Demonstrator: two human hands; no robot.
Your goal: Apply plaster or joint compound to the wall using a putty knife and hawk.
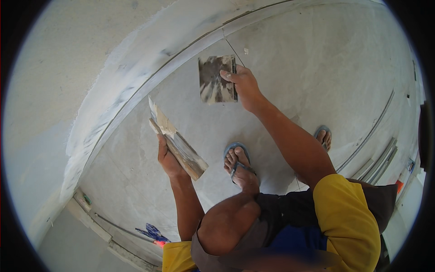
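Observation:
My left hand [167,156] grips the wooden-edged side of a long, flat board or blade [179,145], tilted and smeared with pale filler. My right hand [244,88], higher up and right of it, holds a square, broad-bladed trowel [213,79] with pale smears on its dark face, the thumb lying on the blade. The two tools are apart. A strip of fresh-looking white coating [108,86] runs along the wall on the left, above its bottom edge.
My sandalled feet [240,163] stand on a grey floor [317,68]. Long metal strips [380,158] lie along the right side. At the lower left are a blue crumpled item [154,232] and a long thin bar [122,226] beside a ledge.

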